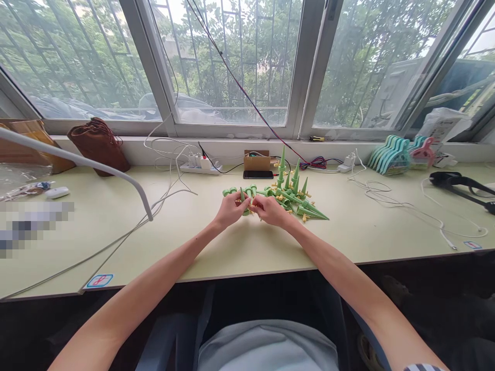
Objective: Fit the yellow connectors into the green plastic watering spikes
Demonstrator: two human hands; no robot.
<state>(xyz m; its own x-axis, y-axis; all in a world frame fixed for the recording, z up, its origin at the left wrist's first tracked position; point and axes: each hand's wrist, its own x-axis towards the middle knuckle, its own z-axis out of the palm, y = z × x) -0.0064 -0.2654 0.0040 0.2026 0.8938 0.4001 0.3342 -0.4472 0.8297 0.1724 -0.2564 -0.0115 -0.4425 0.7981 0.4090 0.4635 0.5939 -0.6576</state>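
Note:
My left hand [232, 208] is closed around a green plant watering spike [242, 195], its pointed end sticking up past the fingers. Close beside it, my right hand [268, 210] has its fingertips pinched at a small yellow valve [250, 207] on the side of that spike; the fingers partly cover it. Just beyond both hands, several more green spikes lie on the table with their round caps showing. To the right is a pile of green watering spikes [309, 207] with yellow valves, some standing on end, others lying flat.
A black phone [258, 174] lies before a small cardboard box [257, 161]. Behind are a power strip [201, 167] and loose white cables. Teal hangers [389, 154] stand back right, black goggles [462, 183] at far right, a brown pouch [98, 147] back left. A grey tube crosses the left.

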